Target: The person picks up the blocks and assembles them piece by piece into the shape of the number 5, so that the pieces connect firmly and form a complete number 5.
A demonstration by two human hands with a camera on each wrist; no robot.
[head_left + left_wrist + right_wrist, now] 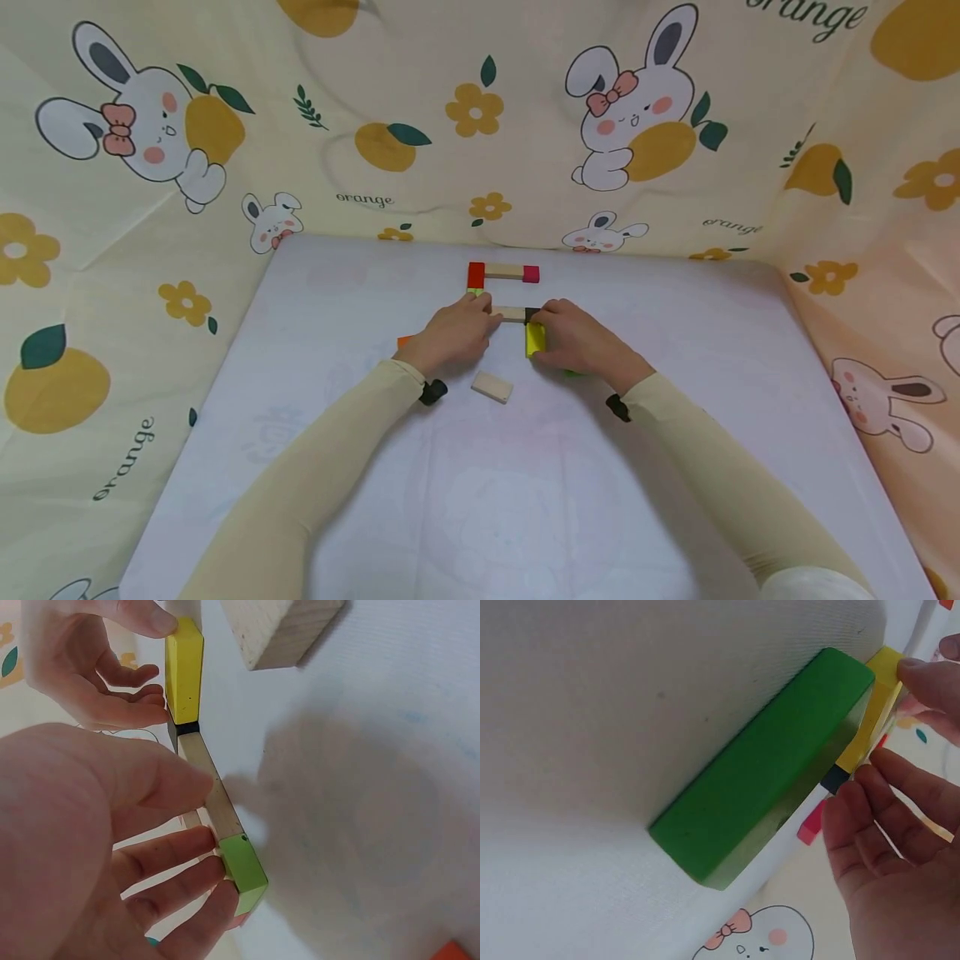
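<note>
In the head view, my left hand (455, 335) is at the left end of a plain wooden block (512, 314). Its fingertips touch a light green block (244, 862) in the left wrist view, the thumb close over the wooden block. A black cube (532, 315) meets the wooden block's other end, and a yellow block (536, 342) runs from the cube toward me. My right hand (581, 337) grips the yellow block, thumb at its near end, fingertips by the black cube. A dark green block (765, 761) lies beside it, mostly hidden in the head view.
Farther back, a red block (476, 275), a wooden block (504, 271) and a pink cube (531, 274) join the row. One loose wooden block (492, 387) lies between my forearms. An orange block (405, 341) shows partly behind my left hand. Patterned cloth (420, 183) walls the white table (480, 517).
</note>
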